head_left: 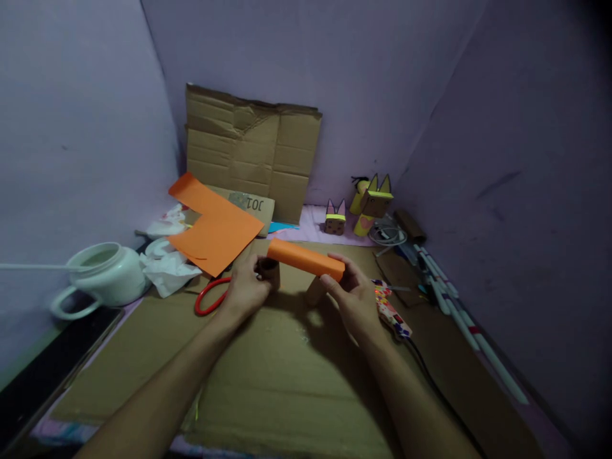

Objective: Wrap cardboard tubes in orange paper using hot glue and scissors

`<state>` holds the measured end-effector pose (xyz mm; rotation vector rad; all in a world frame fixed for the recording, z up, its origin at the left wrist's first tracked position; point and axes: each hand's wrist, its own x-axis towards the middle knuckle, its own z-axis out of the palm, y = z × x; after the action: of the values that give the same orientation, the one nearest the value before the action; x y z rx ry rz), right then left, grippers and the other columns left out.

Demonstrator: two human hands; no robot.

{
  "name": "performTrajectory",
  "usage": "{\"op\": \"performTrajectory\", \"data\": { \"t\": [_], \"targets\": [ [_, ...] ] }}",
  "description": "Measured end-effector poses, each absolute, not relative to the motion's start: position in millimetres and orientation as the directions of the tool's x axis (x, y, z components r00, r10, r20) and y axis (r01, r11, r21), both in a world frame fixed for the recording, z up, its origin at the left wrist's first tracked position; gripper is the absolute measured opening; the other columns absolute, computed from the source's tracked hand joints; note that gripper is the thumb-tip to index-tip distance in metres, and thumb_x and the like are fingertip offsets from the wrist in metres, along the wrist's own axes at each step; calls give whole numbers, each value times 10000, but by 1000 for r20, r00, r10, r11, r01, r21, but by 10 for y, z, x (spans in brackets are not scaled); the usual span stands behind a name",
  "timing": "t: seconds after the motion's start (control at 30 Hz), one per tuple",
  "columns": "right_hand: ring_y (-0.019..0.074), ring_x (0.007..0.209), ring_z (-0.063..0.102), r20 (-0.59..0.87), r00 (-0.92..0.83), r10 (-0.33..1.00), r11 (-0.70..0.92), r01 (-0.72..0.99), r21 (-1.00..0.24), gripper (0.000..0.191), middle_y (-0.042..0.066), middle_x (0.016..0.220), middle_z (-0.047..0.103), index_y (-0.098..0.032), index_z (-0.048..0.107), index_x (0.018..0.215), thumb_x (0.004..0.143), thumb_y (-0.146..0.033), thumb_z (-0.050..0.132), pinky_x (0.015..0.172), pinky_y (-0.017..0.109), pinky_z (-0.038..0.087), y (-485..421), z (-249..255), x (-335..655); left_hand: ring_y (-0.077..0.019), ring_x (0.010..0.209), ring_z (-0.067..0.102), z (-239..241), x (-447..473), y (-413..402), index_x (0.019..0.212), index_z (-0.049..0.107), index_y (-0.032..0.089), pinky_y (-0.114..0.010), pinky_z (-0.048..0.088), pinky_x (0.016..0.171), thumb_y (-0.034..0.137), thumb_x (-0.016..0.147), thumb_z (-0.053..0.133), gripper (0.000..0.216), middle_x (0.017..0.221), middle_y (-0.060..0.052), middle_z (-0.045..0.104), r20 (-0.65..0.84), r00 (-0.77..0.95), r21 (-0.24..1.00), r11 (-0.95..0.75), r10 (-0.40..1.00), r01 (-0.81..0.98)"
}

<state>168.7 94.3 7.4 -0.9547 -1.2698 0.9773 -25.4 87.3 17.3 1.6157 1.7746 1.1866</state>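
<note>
My left hand [248, 287] is closed round a short brown cardboard tube [271, 273], its dark open end facing up. My right hand [354, 294] grips an orange paper roll [306, 260] at its right end, thumb in front and fingers behind. The roll slants across above the cardboard, its left end close to the tube. Beneath the roll, by my right thumb, another brown tube [314, 291] shows in part; whether the hand touches it I cannot tell. Red-handled scissors [201, 305] lie beside my left hand, their blades hidden.
Orange paper sheets [215, 233] lie at the back left, near a white teapot-like pot [112, 280] and crumpled tissue [169, 274]. A patterned glue gun [393, 317] with a black cord lies right. Behind stand cardboard animal figures [375, 204] and a cardboard sheet [253, 146].
</note>
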Motion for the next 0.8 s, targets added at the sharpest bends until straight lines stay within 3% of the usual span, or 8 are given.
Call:
{"op": "performTrajectory", "data": {
  "t": [0.2, 0.47, 0.67, 0.8],
  "targets": [
    [249, 983, 616, 409, -20, 912, 409, 118, -905, 378, 74, 1048, 670, -218, 619, 1074, 699, -234, 669, 921, 451, 444, 981, 73, 1690, -155, 720, 568, 205, -260, 851, 892, 586, 180, -250, 446, 632, 171, 638, 616, 256, 774, 7, 610, 257, -171, 809, -116, 951, 576],
    [256, 962, 635, 399, -60, 915, 402, 204, -893, 397, 57, 1061, 685, -250, 636, 1099, 704, -234, 675, 819, 415, 516, 1006, 96, 1738, -165, 753, 585, 246, -281, 773, 914, 583, 186, -251, 447, 642, 184, 659, 624, 258, 816, -5, 641, 250, -177, 788, -93, 952, 609],
    [264, 1030, 614, 427, -90, 900, 436, 193, -879, 371, 76, 1086, 678, -218, 635, 1074, 705, -235, 674, 930, 463, 444, 1012, 106, 1746, -181, 731, 603, 174, -305, 803, 846, 581, 195, -265, 432, 607, 207, 671, 616, 179, 782, -9, 646, 230, -160, 759, -74, 960, 646],
    [263, 992, 625, 411, -90, 907, 421, 223, -879, 378, 86, 1083, 676, -216, 628, 1086, 712, -254, 670, 841, 427, 489, 1007, 128, 1741, -192, 726, 596, 138, -314, 826, 827, 578, 192, -277, 416, 590, 222, 671, 616, 163, 781, -23, 642, 222, -155, 739, -62, 963, 671]
  ]
}}
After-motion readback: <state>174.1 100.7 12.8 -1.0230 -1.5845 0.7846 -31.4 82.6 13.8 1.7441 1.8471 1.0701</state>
